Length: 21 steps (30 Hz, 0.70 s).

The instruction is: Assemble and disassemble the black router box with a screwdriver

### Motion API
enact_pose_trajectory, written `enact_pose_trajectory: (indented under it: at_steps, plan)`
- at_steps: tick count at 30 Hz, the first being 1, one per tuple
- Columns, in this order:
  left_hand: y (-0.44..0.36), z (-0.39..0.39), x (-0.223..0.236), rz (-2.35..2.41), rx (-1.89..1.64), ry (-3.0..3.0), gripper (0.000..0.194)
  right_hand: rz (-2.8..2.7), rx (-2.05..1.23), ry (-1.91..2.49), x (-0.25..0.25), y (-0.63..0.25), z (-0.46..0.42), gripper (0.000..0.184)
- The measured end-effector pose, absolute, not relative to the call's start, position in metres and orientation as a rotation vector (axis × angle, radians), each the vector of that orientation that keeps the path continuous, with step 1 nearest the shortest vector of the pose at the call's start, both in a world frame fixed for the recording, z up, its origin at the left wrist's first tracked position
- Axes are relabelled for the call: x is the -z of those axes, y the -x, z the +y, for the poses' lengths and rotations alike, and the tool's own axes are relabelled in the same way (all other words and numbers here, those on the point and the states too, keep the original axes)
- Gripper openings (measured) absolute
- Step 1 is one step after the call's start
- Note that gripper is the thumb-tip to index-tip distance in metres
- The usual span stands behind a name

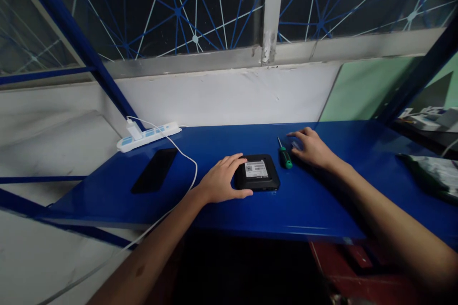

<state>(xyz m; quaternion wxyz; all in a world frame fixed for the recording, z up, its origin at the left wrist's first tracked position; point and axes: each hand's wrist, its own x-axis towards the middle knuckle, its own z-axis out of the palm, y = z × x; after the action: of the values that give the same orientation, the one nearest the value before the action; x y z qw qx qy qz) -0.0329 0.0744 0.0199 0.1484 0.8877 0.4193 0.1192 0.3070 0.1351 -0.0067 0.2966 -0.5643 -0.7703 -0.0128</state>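
Observation:
A flat black square electronic device (271,176) with a white printed label (256,169) on its upper face lies on the blue table. My left hand (222,180) grips its left side, fingers over the back edge and top, thumb along the front. To the right of the device lies a small screwdriver (285,157) with a green and black handle, its shaft pointing away from me. Just beyond it, my right hand (310,147) hovers low or rests on the table, index finger and thumb apart. A small clear bluish item (296,145) shows between them, too faint to name.
A black phone-like slab (154,170) lies on the left, near a white power strip (149,137) with a charger plugged in. Its white cable (195,164) runs across the table and off the front edge. A green and white packet (431,174) sits far right. Blue frame posts flank the table.

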Motion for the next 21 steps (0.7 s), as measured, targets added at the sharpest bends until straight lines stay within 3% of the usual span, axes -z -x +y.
enact_pose_trajectory:
  at_steps: [13,21]
  plan:
    - [0.033,0.077,-0.018,1.243,-0.312,-2.551,0.091,-2.491,-0.412,1.202,-0.034,-0.282,0.106,0.052]
    - [0.033,0.077,-0.019,1.237,-0.33,-2.521,0.093,-2.533,-0.335,1.259,-0.032,-0.276,0.104,0.03]
